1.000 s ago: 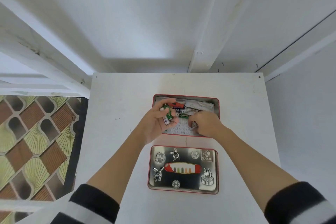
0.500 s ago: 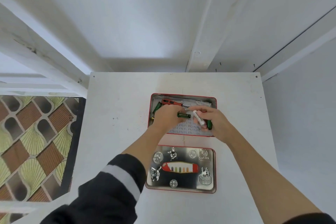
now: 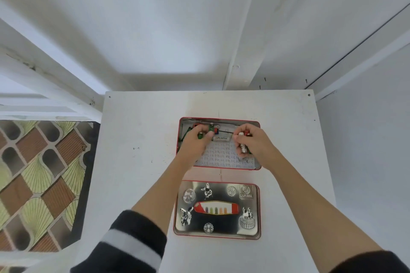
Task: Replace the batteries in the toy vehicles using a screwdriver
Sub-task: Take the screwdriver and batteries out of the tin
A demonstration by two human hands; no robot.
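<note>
An open red-rimmed tin lies on the white table, lined with printed paper. Both hands reach into it. My left hand is in the tin's left part, its fingers curled round green batteries. My right hand is in the right part and holds several batteries, one white-ended. A white battery lies on the paper between the hands. A thin screwdriver with a red handle lies along the tin's far side. No toy vehicle shows.
The tin's lid lies face up just nearer to me, silver with a red label and embossed figures. The small white table stands against white walls. A patterned tiled floor lies to the left.
My hands have moved apart inside the tin: the left to the left side, the right to the right. A white battery now lies uncovered between them.
</note>
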